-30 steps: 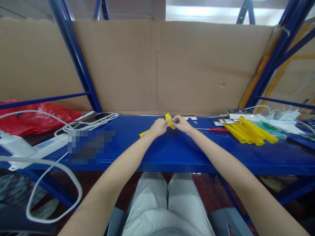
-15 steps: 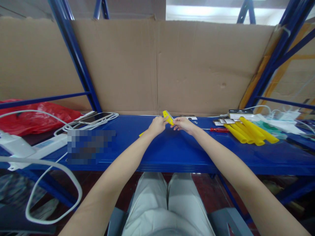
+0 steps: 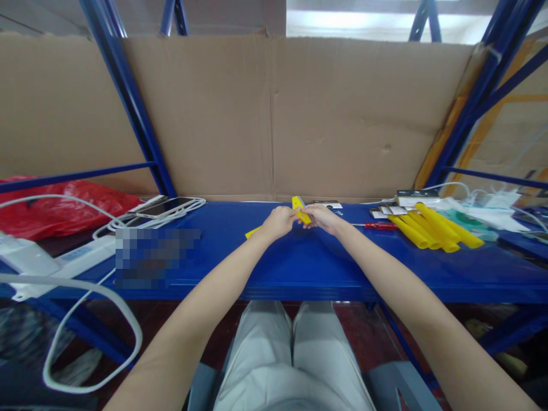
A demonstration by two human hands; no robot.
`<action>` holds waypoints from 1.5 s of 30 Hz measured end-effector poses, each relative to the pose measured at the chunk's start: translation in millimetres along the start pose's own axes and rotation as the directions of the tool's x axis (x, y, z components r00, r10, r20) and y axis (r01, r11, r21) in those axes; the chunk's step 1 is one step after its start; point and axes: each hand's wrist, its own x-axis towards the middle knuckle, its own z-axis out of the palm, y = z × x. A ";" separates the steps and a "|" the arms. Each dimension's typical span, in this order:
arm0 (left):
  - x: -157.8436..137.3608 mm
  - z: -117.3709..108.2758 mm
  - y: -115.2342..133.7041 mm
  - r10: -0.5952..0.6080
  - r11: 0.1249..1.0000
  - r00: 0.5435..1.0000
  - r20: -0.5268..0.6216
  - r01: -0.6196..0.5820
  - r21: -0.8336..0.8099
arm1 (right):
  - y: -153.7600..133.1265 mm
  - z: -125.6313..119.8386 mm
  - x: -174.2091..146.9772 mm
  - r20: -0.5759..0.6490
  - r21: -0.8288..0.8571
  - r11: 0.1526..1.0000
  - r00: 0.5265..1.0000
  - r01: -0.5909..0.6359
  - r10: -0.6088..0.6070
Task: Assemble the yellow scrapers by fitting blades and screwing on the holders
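head view: a small, flat, yellow piece with dark spots and a greyish edge [image 3: 304, 217] is held up slantwise above the work surface, between the person's two hands. the left hand [image 3: 279, 221] has its thumb and fingers clamped on the piece from nine o'clock; the right hand [image 3: 322, 218] pinches its lower end from three o'clock, though the exact finger contact is too small to make out.

taking the piece as the clock's centre, with twelve pointing away from the person, a second yellow piece [image 3: 252, 232] lies between eight and nine, partly hidden by the left forearm. near three o'clock sit some tiny, pale, screw-like bits [image 3: 338, 213] and, just beyond them, a flat white card with black marks [image 3: 329, 205]. further toward three lies a screwdriver with a red handle [image 3: 381, 226], its handle end just beside a bunch of yellow tubes [image 3: 428, 228].

at nine o'clock, well apart, are a crumpled red plastic bag [image 3: 72, 205] and a white power strip [image 3: 88, 255]. all this rests on a blue metal table [image 3: 308, 262]; a brown cardboard panel [image 3: 274, 120] stands at twelve.
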 end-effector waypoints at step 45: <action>-9.3 -2.0 9.9 0.234 0.918 0.957 0.171 -0.276 0.286 | 2.9 -31.3 1.3 -0.023 0.155 0.987 0.999 0.047 -0.044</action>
